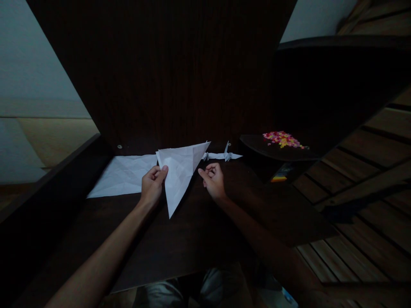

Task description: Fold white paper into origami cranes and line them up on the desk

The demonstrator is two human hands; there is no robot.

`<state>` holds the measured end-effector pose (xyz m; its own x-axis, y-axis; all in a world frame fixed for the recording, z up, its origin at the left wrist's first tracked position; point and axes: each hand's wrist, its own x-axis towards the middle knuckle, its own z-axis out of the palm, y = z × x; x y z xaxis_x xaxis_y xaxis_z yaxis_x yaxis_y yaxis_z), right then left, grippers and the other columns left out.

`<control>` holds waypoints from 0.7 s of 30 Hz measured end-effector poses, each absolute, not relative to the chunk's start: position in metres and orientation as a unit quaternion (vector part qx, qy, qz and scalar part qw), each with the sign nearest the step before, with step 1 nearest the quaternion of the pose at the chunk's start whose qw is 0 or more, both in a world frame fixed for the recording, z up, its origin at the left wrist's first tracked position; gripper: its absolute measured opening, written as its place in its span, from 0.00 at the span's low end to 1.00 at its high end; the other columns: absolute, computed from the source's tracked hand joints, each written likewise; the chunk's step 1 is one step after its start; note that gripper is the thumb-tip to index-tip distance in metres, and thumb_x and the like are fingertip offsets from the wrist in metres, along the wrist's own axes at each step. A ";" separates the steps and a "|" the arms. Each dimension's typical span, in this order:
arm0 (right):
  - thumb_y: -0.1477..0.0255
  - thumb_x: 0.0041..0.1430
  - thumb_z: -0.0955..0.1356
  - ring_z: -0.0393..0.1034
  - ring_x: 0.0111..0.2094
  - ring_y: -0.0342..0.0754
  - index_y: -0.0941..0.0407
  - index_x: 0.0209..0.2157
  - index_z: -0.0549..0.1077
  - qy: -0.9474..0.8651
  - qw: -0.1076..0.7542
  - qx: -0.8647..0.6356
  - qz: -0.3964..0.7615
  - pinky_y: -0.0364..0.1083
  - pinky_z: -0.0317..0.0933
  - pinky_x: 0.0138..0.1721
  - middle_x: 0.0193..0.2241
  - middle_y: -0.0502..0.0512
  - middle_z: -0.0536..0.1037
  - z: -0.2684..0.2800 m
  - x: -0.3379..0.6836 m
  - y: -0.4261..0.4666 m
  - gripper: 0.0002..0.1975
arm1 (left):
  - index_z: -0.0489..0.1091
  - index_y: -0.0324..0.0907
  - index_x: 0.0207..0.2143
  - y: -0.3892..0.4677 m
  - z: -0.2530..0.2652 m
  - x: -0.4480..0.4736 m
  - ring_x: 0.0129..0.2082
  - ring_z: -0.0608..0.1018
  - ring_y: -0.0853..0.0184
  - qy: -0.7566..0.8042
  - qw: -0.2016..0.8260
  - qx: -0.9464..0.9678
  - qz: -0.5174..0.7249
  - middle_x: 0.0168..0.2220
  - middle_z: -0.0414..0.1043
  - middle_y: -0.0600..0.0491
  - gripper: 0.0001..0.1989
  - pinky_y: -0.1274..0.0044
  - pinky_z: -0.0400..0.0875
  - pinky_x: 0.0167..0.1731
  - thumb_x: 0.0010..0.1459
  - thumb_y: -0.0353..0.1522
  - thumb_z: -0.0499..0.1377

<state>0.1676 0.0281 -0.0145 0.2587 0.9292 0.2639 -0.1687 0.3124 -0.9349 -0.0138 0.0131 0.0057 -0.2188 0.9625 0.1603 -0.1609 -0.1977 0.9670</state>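
the left hand (pixel 152 184) grasps a folded white paper (pixel 180 171) by its left edge, thumb on the near face and fingers bent behind it. the paper is raised over the dark tabletop (pixel 192 239) at the middle of the view, layered into a kite-like shape with one long point downward and another up to the right; crease lines cross its face. the right hand (pixel 213 182) is released, just beside the paper's right edge, its fingers loosely curled and the thumb pointing toward the paper.

to the left, a creased white sheet (pixel 120 175) lies flat along the dark back panel (pixel 176 85). just right of the folded paper, a small folded paper crane (pixel 228 156) stands near the foot of that panel.

farther right, a rounded corner shelf (pixel 252 140) bears a heap of pink, red and yellow pieces (pixel 282 139), too small to make out singly. beneath it shows an item with an orange-yellow strip (pixel 278 179); whatever print it may carry is too dim to read. a blue-marked object (pixel 289 296) at the bottom edge is likewise illegible.
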 end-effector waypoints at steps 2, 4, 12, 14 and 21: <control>0.66 0.44 0.73 0.64 0.20 0.37 0.55 0.30 0.66 -0.487 0.650 -0.405 0.420 0.36 0.58 0.16 0.25 0.45 0.68 -0.011 0.164 0.023 0.15 | 0.65 0.41 0.21 0.009 0.011 -0.013 0.18 0.64 0.74 0.471 0.363 0.490 0.637 0.18 0.63 0.59 0.14 0.81 0.57 0.19 0.47 0.40 0.64; 0.66 0.43 0.74 0.71 0.33 0.43 0.55 0.35 0.71 -0.518 0.618 -0.371 0.461 0.39 0.67 0.25 0.35 0.52 0.74 -0.008 0.160 0.019 0.16 | 0.66 0.41 0.22 0.003 0.015 -0.012 0.23 0.69 0.71 0.454 0.307 0.534 0.644 0.24 0.68 0.57 0.12 0.79 0.62 0.25 0.48 0.38 0.64; 0.58 0.44 0.73 0.73 0.44 0.52 0.55 0.43 0.74 -0.546 0.538 -0.291 0.573 0.49 0.68 0.46 0.41 0.55 0.79 -0.005 0.152 0.004 0.25 | 0.72 0.42 0.21 -0.006 0.015 -0.006 0.38 0.75 0.64 0.377 0.237 0.694 0.565 0.38 0.70 0.49 0.08 0.70 0.69 0.41 0.48 0.34 0.65; 0.57 0.44 0.73 0.73 0.43 0.53 0.55 0.42 0.75 -0.537 0.538 -0.302 0.576 0.50 0.68 0.46 0.40 0.54 0.79 -0.005 0.150 0.004 0.24 | 0.73 0.42 0.21 -0.006 0.015 -0.006 0.39 0.75 0.63 0.381 0.240 0.701 0.553 0.39 0.70 0.49 0.08 0.70 0.70 0.38 0.47 0.34 0.65; 0.61 0.44 0.71 0.72 0.30 0.51 0.58 0.26 0.75 -0.463 0.602 -0.413 0.503 0.48 0.66 0.32 0.25 0.52 0.79 -0.015 0.156 0.021 0.14 | 0.69 0.41 0.24 -0.002 0.014 -0.010 0.37 0.74 0.64 0.422 0.219 0.634 0.609 0.36 0.70 0.51 0.08 0.77 0.67 0.31 0.51 0.35 0.62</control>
<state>0.1559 0.0213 -0.0150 0.0656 0.9879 0.1405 -0.2228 0.1517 -0.9630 -0.0099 -0.0022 0.0140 -0.0997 0.8032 0.5874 0.2683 -0.5467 0.7932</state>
